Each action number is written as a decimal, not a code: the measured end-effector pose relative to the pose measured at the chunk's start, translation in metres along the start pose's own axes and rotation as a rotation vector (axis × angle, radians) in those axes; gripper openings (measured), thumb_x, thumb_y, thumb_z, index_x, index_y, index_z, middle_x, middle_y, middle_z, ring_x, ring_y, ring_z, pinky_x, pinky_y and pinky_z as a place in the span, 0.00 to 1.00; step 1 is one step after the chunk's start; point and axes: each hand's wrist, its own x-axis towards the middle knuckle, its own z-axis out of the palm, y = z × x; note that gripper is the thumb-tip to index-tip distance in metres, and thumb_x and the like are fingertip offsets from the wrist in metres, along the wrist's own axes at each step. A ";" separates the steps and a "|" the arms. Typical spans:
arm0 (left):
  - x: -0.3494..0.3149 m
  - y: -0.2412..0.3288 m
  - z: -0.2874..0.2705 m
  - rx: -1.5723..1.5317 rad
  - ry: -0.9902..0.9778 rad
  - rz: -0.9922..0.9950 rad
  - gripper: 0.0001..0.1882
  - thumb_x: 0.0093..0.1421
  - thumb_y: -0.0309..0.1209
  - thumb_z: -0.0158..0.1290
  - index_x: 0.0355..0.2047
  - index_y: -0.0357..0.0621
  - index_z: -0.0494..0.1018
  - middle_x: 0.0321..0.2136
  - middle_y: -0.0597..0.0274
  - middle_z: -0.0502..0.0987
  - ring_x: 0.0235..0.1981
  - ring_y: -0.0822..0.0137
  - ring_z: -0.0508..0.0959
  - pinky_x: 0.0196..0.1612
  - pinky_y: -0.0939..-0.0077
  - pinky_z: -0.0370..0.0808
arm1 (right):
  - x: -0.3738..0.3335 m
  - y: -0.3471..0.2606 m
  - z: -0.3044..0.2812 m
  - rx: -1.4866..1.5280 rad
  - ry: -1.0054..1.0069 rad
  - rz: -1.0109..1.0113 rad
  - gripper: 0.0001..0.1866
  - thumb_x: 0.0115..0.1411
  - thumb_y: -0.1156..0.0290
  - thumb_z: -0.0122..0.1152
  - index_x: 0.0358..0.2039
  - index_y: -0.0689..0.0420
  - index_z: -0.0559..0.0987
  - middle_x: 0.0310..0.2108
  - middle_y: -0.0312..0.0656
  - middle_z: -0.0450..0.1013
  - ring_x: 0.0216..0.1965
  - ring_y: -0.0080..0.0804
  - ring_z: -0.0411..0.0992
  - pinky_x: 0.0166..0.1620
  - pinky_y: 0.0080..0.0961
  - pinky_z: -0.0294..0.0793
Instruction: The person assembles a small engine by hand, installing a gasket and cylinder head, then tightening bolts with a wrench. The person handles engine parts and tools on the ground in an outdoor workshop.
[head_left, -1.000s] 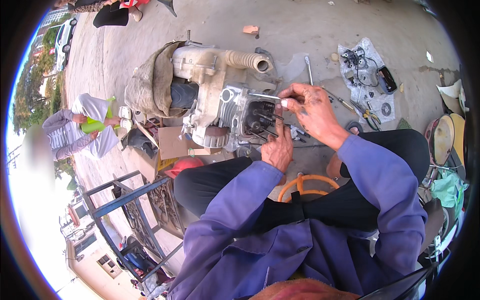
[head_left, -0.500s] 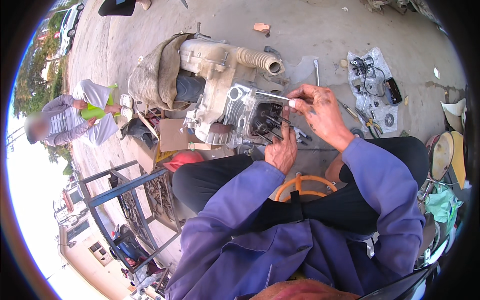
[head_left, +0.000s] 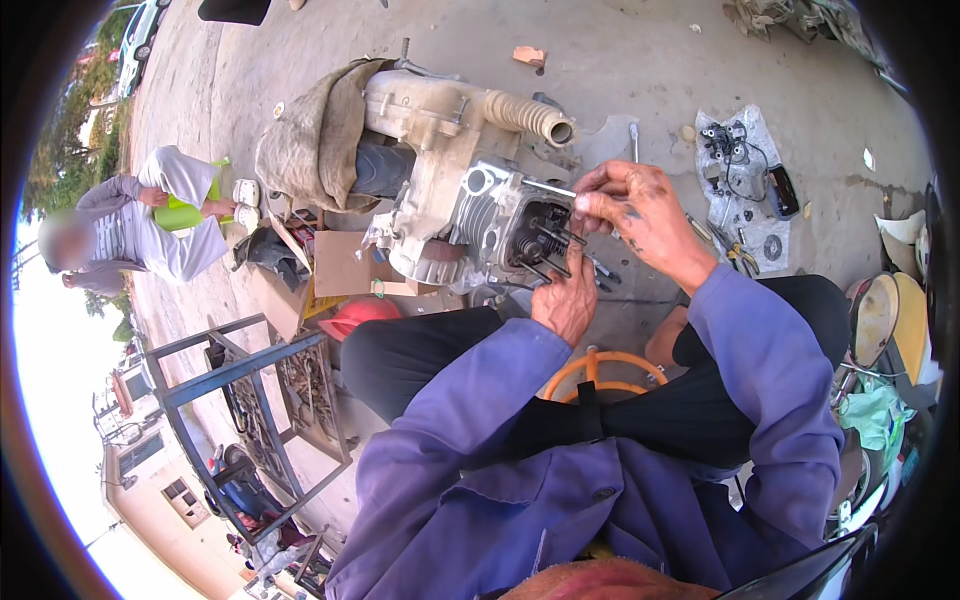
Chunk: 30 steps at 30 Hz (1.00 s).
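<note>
A dusty small engine (head_left: 430,115) lies in front of me, its finned cylinder (head_left: 478,222) and open dark cylinder head (head_left: 540,232) turned toward my hands. Dark studs or rods (head_left: 545,265) stick out of the head. My right hand (head_left: 635,212), stained with grime, pinches the near end of a thin metal rod (head_left: 547,188) between thumb and fingers. The rod's far end meets the upper edge of the head. My left hand (head_left: 566,298) is beside the head's lower right side. Its index finger stretches up beneath the right hand, with the thumb apart near the studs.
Right of the engine, a plastic sheet (head_left: 748,228) bears small parts; pliers (head_left: 740,258) lie near it. A cardboard box (head_left: 342,265), red helmet-like object (head_left: 358,316) and metal frame (head_left: 240,372) are at left. Another person (head_left: 150,215) sits farther left. An orange ring-shaped frame (head_left: 606,368) is between my legs.
My right hand has come slightly closer to the cylinder head, and less of the rod shows. The left hand stays beside the head. The view has shifted a little.
</note>
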 end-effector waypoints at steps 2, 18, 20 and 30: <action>-0.001 0.000 0.005 -0.012 0.001 -0.001 0.19 0.55 0.30 0.53 0.47 0.34 0.71 0.67 0.37 0.58 0.23 0.59 0.82 0.20 0.65 0.78 | 0.002 0.005 0.003 -0.093 -0.044 0.011 0.08 0.59 0.75 0.64 0.35 0.69 0.78 0.27 0.42 0.78 0.26 0.23 0.75 0.33 0.22 0.76; 0.002 0.000 -0.001 -0.021 0.071 0.008 0.13 0.56 0.27 0.52 0.41 0.34 0.72 0.70 0.34 0.51 0.25 0.59 0.83 0.20 0.66 0.79 | 0.044 0.028 0.007 -0.383 -0.022 -0.244 0.17 0.58 0.60 0.67 0.35 0.64 0.82 0.32 0.51 0.79 0.36 0.43 0.77 0.42 0.36 0.76; 0.000 0.000 -0.003 -0.020 0.072 -0.001 0.11 0.56 0.28 0.52 0.39 0.35 0.71 0.70 0.35 0.51 0.25 0.59 0.82 0.20 0.66 0.79 | 0.048 0.032 0.007 -0.433 -0.019 -0.300 0.16 0.59 0.62 0.65 0.36 0.65 0.82 0.31 0.47 0.78 0.36 0.35 0.77 0.43 0.32 0.76; 0.000 -0.001 0.008 -0.011 0.155 0.026 0.10 0.58 0.29 0.51 0.39 0.37 0.72 0.71 0.35 0.48 0.26 0.59 0.82 0.21 0.65 0.80 | 0.063 0.026 0.018 -0.529 0.029 -0.211 0.17 0.53 0.61 0.68 0.35 0.63 0.85 0.34 0.52 0.81 0.37 0.44 0.80 0.45 0.36 0.78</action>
